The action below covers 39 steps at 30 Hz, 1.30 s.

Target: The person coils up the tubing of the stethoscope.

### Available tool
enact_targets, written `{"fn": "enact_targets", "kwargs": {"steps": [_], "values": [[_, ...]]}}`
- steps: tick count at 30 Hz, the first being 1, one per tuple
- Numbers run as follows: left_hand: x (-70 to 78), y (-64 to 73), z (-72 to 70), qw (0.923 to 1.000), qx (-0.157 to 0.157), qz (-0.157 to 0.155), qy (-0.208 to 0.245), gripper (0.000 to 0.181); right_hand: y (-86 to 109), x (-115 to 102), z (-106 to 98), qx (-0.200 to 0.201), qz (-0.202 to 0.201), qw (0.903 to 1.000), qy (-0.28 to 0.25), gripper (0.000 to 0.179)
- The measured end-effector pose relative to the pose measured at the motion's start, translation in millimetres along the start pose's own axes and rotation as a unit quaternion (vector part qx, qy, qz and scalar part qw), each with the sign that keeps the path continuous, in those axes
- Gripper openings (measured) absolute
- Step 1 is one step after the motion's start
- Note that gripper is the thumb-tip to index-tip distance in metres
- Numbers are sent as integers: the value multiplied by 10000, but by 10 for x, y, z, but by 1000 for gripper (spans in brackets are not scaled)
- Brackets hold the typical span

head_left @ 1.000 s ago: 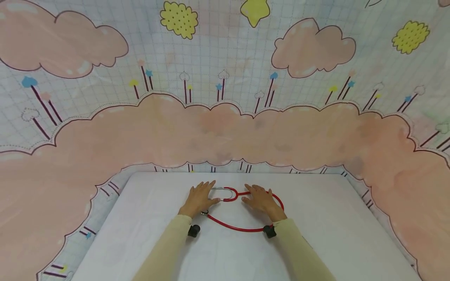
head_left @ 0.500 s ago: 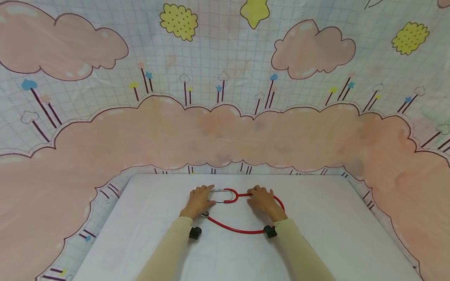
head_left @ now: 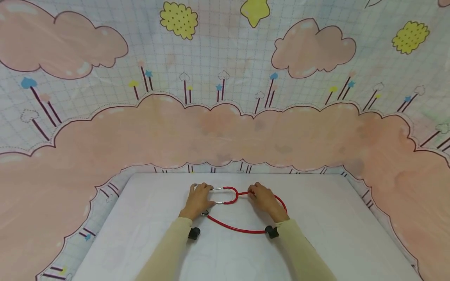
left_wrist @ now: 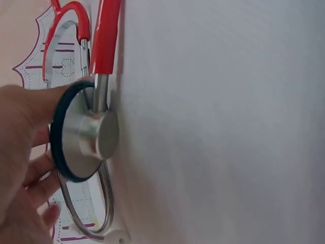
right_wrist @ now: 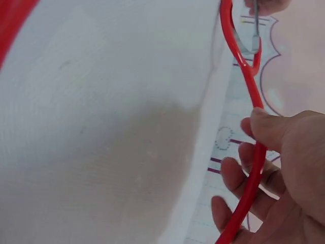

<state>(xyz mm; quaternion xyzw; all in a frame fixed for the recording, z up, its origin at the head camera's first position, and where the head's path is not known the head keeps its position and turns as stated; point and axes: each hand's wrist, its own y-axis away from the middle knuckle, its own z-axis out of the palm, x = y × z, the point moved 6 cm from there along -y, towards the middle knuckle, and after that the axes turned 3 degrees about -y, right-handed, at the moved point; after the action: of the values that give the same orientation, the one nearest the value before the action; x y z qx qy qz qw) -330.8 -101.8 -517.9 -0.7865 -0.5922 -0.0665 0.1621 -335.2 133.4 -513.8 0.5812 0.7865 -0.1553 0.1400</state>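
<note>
A red stethoscope (head_left: 242, 231) lies looped on the white table in the head view. My left hand (head_left: 197, 201) grips its metal ear tubes (left_wrist: 105, 203) at the left, thumb on the near one and fingers at the far one. Close by that hand, the silver chest piece (left_wrist: 106, 134) with a dark rim fills the middle of the left wrist view and covers part of the fingers. To the right of the Y-shaped fork, my right hand (head_left: 264, 201) pinches the red tube (right_wrist: 252, 180) between thumb and index finger; its other fingers curl loosely behind.
The white table (head_left: 225, 259) reaches back to a patterned cloth backdrop (head_left: 225, 134) with clouds and stars. Small black devices (head_left: 194, 233) sit at both wrists, the right one overlapping the tube's near curve in the head view.
Both hands were spread over the stethoscope. The left fingers have closed on the ear tubes and the right fingers on the red tube. The loop's right side has shifted slightly right.
</note>
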Motion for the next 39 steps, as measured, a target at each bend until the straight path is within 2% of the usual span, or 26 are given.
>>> {"fn": "enact_targets", "kwargs": {"steps": [4,9,15,24,27,32,35,39], "values": [[-23,-16,1,9997,-81,51,210,57,9,-40,-76,104,8,9994,-316,16],[-55,-5,6,9981,-222,-98,573,61,44,-91,-137,248,21,9986,-473,17],[-66,24,-48,9961,-155,-140,853,46,86,-156,-186,484,-153,9971,-568,18],[7,57,-256,9945,36,412,957,32,170,-231,-329,817,-273,9940,-672,19],[56,89,-301,9937,-45,516,995,35,213,-241,-364,891,-267,9931,-711,19],[150,150,-385,9929,-165,458,1083,52,282,-253,-420,1020,-250,9910,-834,19],[181,199,-426,9932,-79,402,1094,58,321,-275,-441,1104,-311,9895,-878,19],[153,291,-459,9929,223,412,1091,59,360,-295,-442,1235,-288,9880,-881,21]]}}
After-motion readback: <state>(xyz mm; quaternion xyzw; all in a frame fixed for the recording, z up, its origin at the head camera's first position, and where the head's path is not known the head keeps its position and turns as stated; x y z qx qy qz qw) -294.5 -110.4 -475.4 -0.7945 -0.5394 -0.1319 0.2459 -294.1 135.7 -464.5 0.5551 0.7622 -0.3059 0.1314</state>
